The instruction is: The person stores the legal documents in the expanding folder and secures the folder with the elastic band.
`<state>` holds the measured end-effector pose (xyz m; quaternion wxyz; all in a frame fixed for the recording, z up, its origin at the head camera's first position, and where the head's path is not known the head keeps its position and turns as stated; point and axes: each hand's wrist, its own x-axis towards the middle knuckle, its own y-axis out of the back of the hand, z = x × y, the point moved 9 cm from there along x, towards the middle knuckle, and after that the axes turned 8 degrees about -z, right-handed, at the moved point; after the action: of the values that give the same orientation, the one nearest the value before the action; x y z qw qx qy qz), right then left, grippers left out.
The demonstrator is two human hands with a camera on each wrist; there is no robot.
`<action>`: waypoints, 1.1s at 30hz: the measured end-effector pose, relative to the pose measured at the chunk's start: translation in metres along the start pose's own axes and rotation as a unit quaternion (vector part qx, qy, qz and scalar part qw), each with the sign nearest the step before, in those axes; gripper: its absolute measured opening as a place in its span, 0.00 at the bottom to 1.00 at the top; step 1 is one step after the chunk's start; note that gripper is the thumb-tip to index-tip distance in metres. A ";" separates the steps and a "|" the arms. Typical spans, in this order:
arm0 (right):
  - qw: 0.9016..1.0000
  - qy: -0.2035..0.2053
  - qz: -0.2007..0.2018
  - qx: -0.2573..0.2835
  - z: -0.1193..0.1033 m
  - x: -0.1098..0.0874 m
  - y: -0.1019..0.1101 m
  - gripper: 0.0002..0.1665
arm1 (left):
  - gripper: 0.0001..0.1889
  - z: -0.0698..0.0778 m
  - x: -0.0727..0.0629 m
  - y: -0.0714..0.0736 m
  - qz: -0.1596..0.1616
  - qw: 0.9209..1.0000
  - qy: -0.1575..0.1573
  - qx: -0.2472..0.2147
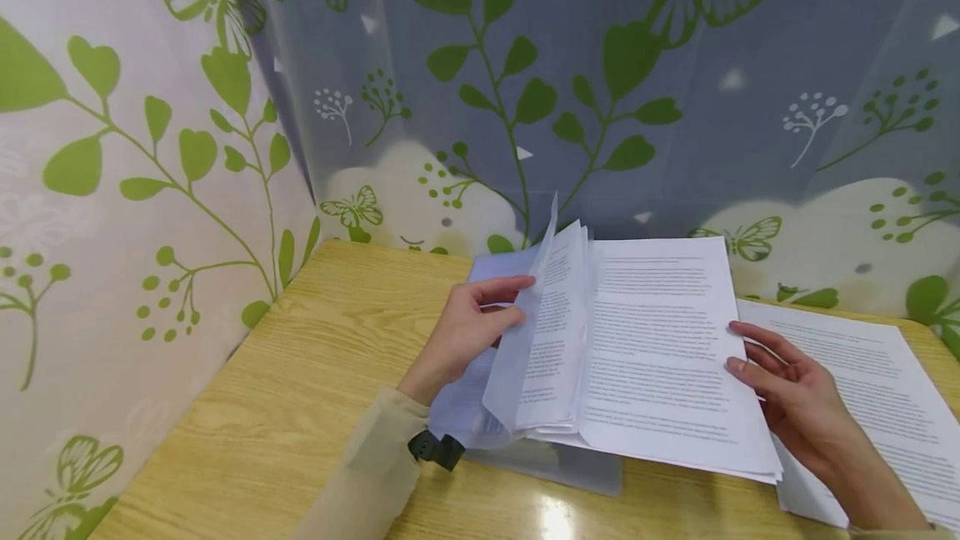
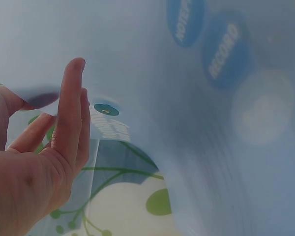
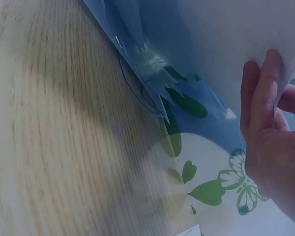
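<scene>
A translucent plastic folder (image 1: 517, 357) lies opened on the table, its raised flap tilted up over the blue-tinted side. My left hand (image 1: 476, 327) holds that flap at its left edge, with thumb and index finger at the plastic. Inside the flap stands a bundle of printed pages (image 1: 555, 332). My right hand (image 1: 798, 402) pinches the right edge of a printed paper stack (image 1: 660, 348), thumb on top and fingers underneath. From the right wrist view, the fingers (image 3: 265, 98) press the underside of the white paper. Blue round labels (image 2: 227, 49) show on the folder in the left wrist view.
More printed sheets (image 1: 870, 390) lie on the wooden table (image 1: 285, 382) at the right, partly under my right hand. A patterned curtain (image 1: 420, 90) with green leaves and butterflies hangs behind the table and along its left side.
</scene>
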<state>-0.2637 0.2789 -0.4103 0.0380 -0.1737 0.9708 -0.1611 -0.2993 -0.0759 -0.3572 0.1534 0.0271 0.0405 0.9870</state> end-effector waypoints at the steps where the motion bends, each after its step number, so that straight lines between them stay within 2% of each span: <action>1: 1.000 0.002 -0.001 -0.001 0.000 0.000 -0.001 0.28 | 0.24 0.000 0.000 0.000 0.000 1.000 -0.001 -0.001; 8: 0.999 0.026 -0.020 -0.019 -0.003 0.005 -0.008 0.28 | 0.24 0.002 0.001 0.000 -0.001 1.000 -0.006 -0.003; 17: 0.998 0.015 0.002 -0.065 -0.002 0.010 -0.009 0.27 | 0.24 0.005 0.002 -0.001 -0.003 1.000 -0.009 -0.002; 27: 0.997 0.017 -0.004 -0.074 0.000 0.013 -0.016 0.27 | 0.24 0.003 0.001 -0.002 -0.006 1.000 -0.003 0.002; 33: 0.998 0.029 -0.023 -0.053 0.002 0.015 -0.023 0.30 | 0.24 -0.001 -0.001 -0.001 -0.008 1.000 0.001 0.002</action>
<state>-0.2702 0.2527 -0.4047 -0.0033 -0.1927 0.9745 -0.1152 -0.2983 -0.0750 -0.3578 0.1609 0.0258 0.0426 0.9857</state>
